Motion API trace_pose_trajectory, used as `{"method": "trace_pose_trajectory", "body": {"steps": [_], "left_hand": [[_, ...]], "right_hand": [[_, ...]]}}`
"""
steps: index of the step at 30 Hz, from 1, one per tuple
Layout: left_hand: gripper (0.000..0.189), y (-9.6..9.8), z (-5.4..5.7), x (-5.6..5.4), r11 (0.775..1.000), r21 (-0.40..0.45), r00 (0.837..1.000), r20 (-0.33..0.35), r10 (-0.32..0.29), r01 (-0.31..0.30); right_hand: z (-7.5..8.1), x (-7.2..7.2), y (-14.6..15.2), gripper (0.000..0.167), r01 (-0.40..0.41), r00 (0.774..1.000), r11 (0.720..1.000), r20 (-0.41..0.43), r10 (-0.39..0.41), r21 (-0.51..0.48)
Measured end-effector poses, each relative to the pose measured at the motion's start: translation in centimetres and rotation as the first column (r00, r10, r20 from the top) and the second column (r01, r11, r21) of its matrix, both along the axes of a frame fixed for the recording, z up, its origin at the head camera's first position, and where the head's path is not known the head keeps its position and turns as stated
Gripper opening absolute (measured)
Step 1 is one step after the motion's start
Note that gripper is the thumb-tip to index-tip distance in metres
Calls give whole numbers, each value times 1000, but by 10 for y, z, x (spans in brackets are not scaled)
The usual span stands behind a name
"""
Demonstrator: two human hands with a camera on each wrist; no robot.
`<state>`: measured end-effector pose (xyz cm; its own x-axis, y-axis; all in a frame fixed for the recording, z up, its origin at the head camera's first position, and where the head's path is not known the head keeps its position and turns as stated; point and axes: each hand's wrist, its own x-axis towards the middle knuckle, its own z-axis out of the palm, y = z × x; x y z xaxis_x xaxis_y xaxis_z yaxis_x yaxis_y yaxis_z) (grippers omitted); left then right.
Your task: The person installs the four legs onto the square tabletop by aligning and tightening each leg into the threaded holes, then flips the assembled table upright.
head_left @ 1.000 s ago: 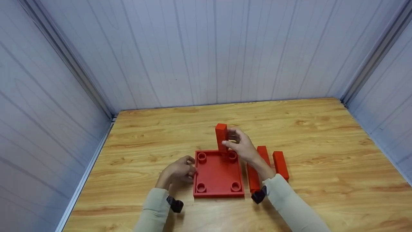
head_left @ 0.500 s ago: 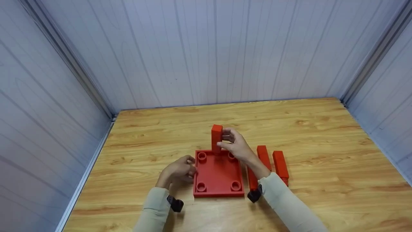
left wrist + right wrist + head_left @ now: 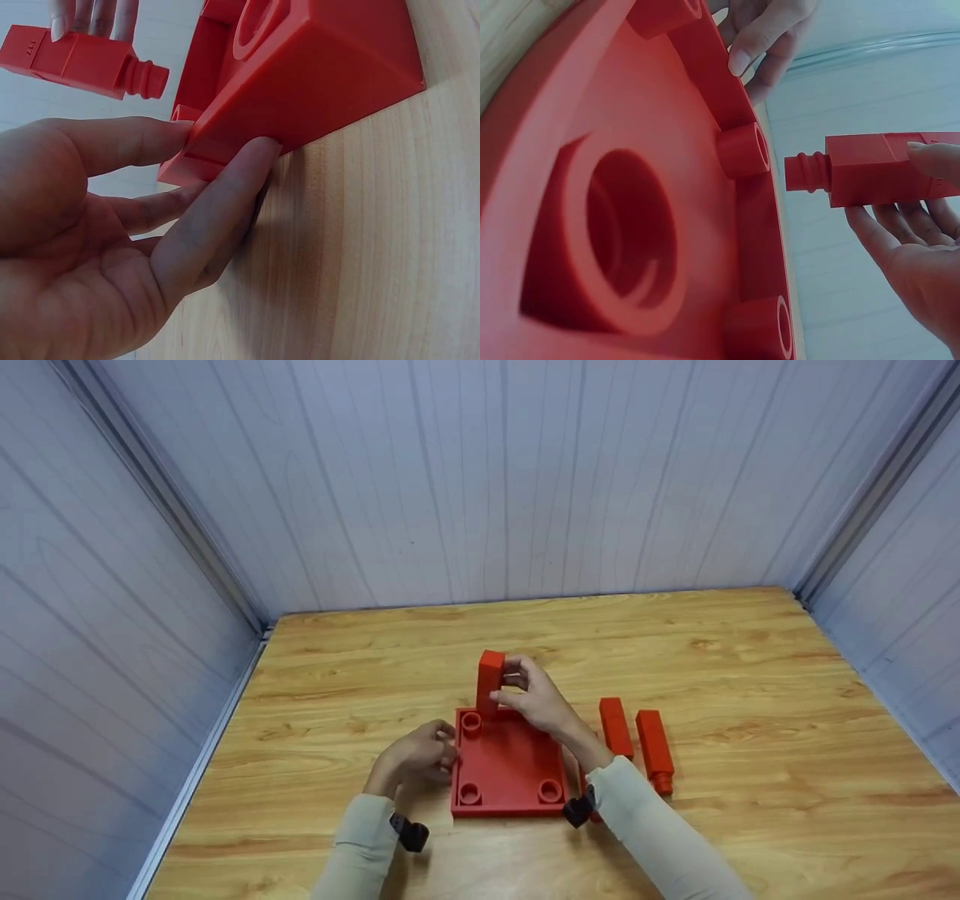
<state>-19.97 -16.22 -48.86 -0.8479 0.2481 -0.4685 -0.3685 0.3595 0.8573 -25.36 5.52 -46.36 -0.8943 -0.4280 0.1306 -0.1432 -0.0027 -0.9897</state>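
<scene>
A red square board with a raised rim lies on the table, round sockets standing in its corners. My left hand holds the board's left edge, digits against its rim and outer wall. Between thumb and fingers my right hand grips a red square post. The post is upright over the far rim, close to the far left socket. In the right wrist view its ribbed peg points toward the board, apart from the nearest sockets. The far right socket is hidden by my right hand in the head view.
Right of the board lie more red posts, one with its peg showing. Another is mostly covered by my right forearm. White panel walls stand behind and on both sides of the wooden table.
My right hand has carried the upright post leftward, from near the far right socket to near the far left one. My left hand and the board have stayed in place.
</scene>
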Motion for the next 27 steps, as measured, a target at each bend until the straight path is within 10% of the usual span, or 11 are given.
{"method": "trace_pose_trajectory", "body": {"steps": [15, 27], "left_hand": [[46, 0, 2, 0, 999, -36, 1000, -9, -9, 9], [42, -1, -2, -1, 1000, 5, 1000, -12, -5, 5]], "right_hand": [[23, 13, -15, 43, -58, 998, 998, -24, 59, 39], [-9, -5, -22, 45, -40, 997, 995, -61, 46, 93]]}}
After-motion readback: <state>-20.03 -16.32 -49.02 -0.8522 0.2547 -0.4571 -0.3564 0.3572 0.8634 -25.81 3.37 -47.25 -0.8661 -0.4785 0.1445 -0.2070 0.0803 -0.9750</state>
